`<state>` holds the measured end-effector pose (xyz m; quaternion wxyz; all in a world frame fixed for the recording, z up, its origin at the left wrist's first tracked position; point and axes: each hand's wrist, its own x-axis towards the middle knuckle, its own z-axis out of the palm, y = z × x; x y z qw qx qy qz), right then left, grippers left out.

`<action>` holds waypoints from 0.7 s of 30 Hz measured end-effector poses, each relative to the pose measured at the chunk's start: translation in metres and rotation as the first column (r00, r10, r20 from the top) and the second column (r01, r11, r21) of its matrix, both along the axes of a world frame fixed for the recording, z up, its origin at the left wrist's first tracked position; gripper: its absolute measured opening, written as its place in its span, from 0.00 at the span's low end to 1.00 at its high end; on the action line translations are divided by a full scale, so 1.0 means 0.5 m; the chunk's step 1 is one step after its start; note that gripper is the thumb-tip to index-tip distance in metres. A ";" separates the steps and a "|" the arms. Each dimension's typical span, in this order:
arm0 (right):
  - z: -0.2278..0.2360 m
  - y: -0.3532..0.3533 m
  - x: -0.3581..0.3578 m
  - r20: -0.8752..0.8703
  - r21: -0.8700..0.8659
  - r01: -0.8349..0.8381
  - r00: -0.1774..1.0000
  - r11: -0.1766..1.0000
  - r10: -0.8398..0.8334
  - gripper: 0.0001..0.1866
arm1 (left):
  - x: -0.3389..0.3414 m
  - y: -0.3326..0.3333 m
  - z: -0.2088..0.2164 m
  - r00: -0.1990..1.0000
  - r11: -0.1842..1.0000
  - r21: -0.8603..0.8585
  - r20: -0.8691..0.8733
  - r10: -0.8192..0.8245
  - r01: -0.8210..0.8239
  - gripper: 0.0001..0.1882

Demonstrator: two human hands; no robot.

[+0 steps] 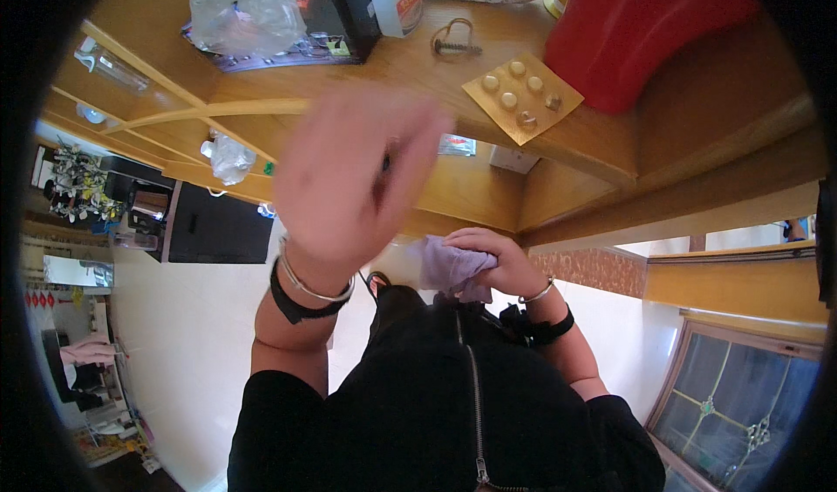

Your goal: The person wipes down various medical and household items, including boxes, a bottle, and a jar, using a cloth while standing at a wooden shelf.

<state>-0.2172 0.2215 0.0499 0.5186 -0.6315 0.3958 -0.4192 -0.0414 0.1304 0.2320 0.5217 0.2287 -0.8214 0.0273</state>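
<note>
My left hand (pixel 353 174) is raised in front of the wooden shelf, blurred by motion. Its fingers are curled closed, and a small dark spot shows between them; what it holds, if anything, I cannot make out. Lower and closer to my body, my right hand (pixel 497 261) grips a crumpled lilac cloth (pixel 453 264). On the shelf top (pixel 397 78) beyond my left hand lie a gold blister pack of tablets (pixel 523 98) and a small metal ring with a coiled, dark part (pixel 456 39).
A clear plastic bag (pixel 244 13), a black box (pixel 344 17), a white bottle (pixel 397 2) and a large red object (pixel 628 39) stand on the shelf. Lower compartments hold a bagged item (pixel 231 156) and a white box (pixel 514 158). A glazed door (pixel 732 396) is at right.
</note>
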 end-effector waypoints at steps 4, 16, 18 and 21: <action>-0.024 0.006 -0.008 -0.033 0.087 0.111 0.994 0.990 -0.108 0.24 | 0.000 0.012 -0.198 0.983 0.889 0.452 0.118 -0.139 0.072 0.05; -0.081 0.031 -0.001 -0.113 0.227 0.282 0.958 0.932 -0.262 0.23 | -0.153 -0.185 -0.534 0.812 0.860 0.360 0.574 0.102 -0.362 0.23; -0.090 0.037 -0.004 -0.121 0.197 0.294 0.954 0.935 -0.275 0.24 | -0.160 -0.179 -0.531 0.811 0.837 0.363 0.566 0.151 -0.410 0.22; -0.079 0.043 -0.006 -0.094 0.263 0.293 0.956 0.919 -0.278 0.24 | -0.160 -0.182 -0.531 0.834 0.828 0.403 0.536 0.131 -0.389 0.20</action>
